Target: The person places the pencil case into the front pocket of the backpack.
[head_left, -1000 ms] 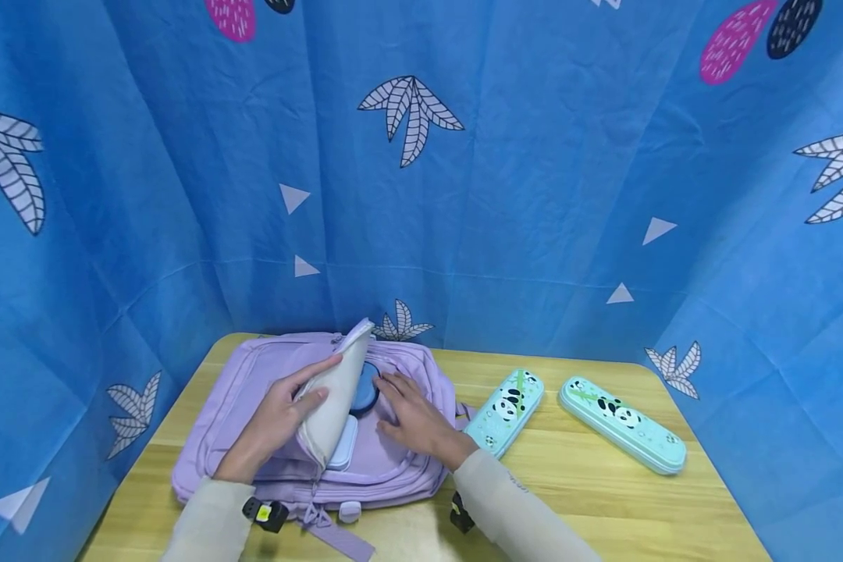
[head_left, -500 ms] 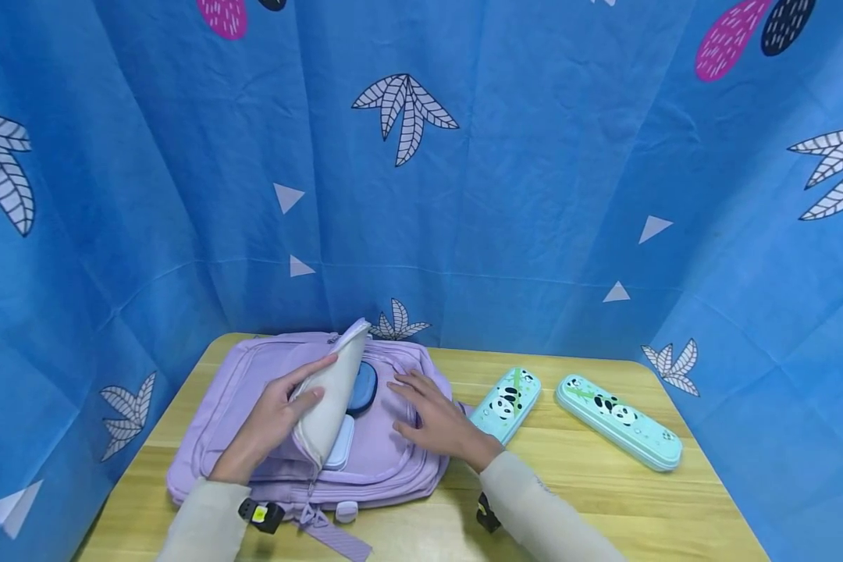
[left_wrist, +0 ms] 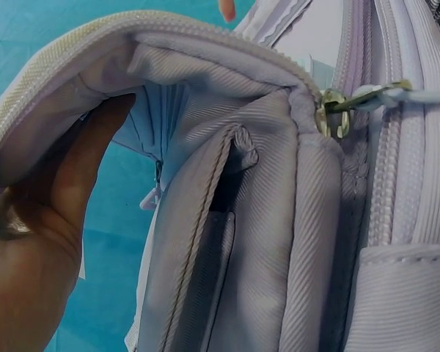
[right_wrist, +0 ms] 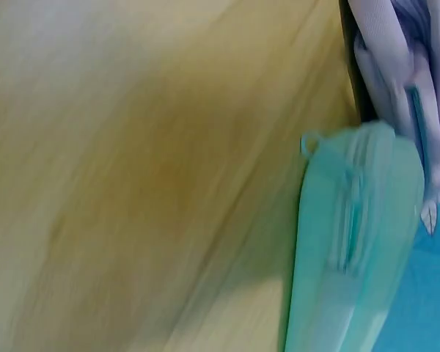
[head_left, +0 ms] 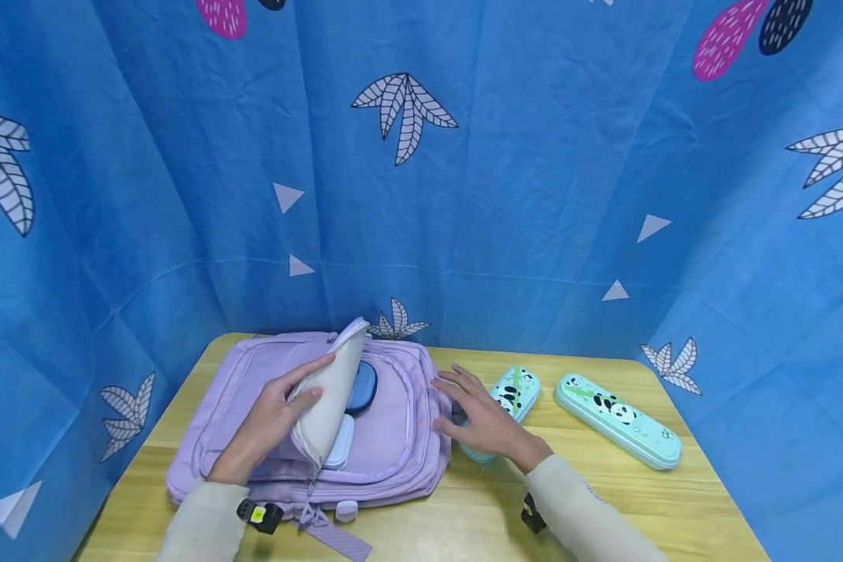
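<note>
A lilac backpack lies on the table, its front pocket unzipped. My left hand grips the pocket flap, which stands raised with its pale lining showing. In the left wrist view, the thumb lies against the inside of the flap. Within the pocket sit a dark blue rounded case and a light blue flat item. My right hand, fingers spread and holding nothing, hovers between the backpack's right side and a mint pencil case with panda pictures. It partly covers that pencil case in the head view.
A second mint panda pencil case lies farther right on the wooden table. A strap hangs from the backpack toward the front edge. Blue patterned curtain surrounds the table at the back and sides.
My right hand has moved right, from over the open pocket beside the blue case to next to the nearer pencil case. The left hand keeps its grip on the flap.
</note>
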{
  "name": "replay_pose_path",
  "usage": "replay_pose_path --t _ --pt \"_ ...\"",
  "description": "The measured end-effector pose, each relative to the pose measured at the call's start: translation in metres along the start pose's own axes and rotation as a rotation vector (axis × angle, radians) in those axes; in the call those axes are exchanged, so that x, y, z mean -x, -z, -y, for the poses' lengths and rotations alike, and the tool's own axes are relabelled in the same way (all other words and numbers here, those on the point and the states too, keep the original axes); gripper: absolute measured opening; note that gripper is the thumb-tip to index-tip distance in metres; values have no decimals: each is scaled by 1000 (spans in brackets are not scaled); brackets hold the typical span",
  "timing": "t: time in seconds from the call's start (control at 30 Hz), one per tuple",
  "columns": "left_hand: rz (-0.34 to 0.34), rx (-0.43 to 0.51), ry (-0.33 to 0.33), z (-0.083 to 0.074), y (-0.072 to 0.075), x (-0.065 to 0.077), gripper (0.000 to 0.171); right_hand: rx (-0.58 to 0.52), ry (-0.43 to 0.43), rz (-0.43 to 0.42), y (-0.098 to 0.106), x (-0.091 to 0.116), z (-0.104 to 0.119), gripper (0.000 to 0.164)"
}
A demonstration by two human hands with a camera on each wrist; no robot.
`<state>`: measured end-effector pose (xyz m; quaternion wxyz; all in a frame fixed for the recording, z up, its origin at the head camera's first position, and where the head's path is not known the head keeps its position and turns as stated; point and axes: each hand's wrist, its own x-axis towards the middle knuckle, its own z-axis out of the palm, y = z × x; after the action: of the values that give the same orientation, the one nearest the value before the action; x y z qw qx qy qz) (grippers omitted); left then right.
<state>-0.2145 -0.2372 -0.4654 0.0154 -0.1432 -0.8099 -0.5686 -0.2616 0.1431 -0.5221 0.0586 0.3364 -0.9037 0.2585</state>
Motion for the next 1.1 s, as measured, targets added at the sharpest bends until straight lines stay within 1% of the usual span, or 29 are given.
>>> replay_pose_path --t 0.1,0.37,0.57,0.7,0.9,1.1 --pt "-2 -1 -2 0 0 0 50 8 13 -36 7 5 -8 66" --pt "5 12 -8 0 0 -1 50 12 -47 -54 24 23 -26 68" --pt "6 20 -13 -1 1 0 50 17 -112 -42 33 36 -38 68" --pt "6 20 -16 0 1 0 50 29 -143 -50 37 44 -48 68" --pt "2 20 -7 1 1 0 50 28 -162 -54 46 50 -58 69" --pt "1 23 -8 1 1 1 50 32 -183 -33 52 57 -69 71"
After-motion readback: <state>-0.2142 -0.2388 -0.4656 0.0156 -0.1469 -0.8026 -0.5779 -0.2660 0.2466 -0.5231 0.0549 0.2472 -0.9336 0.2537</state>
